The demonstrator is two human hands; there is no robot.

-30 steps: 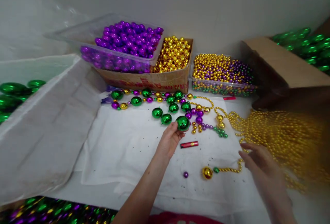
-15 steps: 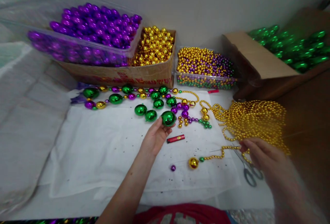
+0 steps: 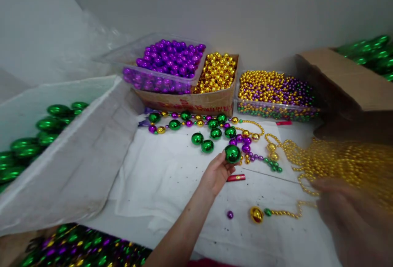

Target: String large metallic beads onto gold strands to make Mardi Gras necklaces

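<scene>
My left hand (image 3: 218, 173) is closed on a large shiny green bead (image 3: 233, 154), held above the white cloth (image 3: 159, 173). At the right, my right hand (image 3: 346, 209) is smeared by motion. A long thin wire (image 3: 273, 175) reaches left from its fingertips, which look pinched together. Below it, a gold bead string (image 3: 284, 213) with a small green bead (image 3: 267, 212) and a large gold bead (image 3: 256, 214) at its end runs toward the hand. One purple bead (image 3: 230, 215) lies loose nearby. A red lighter (image 3: 236, 177) is partly behind my left fingers.
A strung bead garland (image 3: 175, 125) lies at the back, with loose green beads (image 3: 207, 146) before it. Behind stand a purple bead bin (image 3: 159, 80), a gold bead carton (image 3: 215, 99) and a small bead tray (image 3: 276, 109). Gold strands (image 3: 344, 164) are heaped right; a white box (image 3: 101, 156) stands left.
The view has swung left, bringing the white box of green beads into sight. My left hand still holds the green bead; my right hand is now blurred, with the wire showing longer.
</scene>
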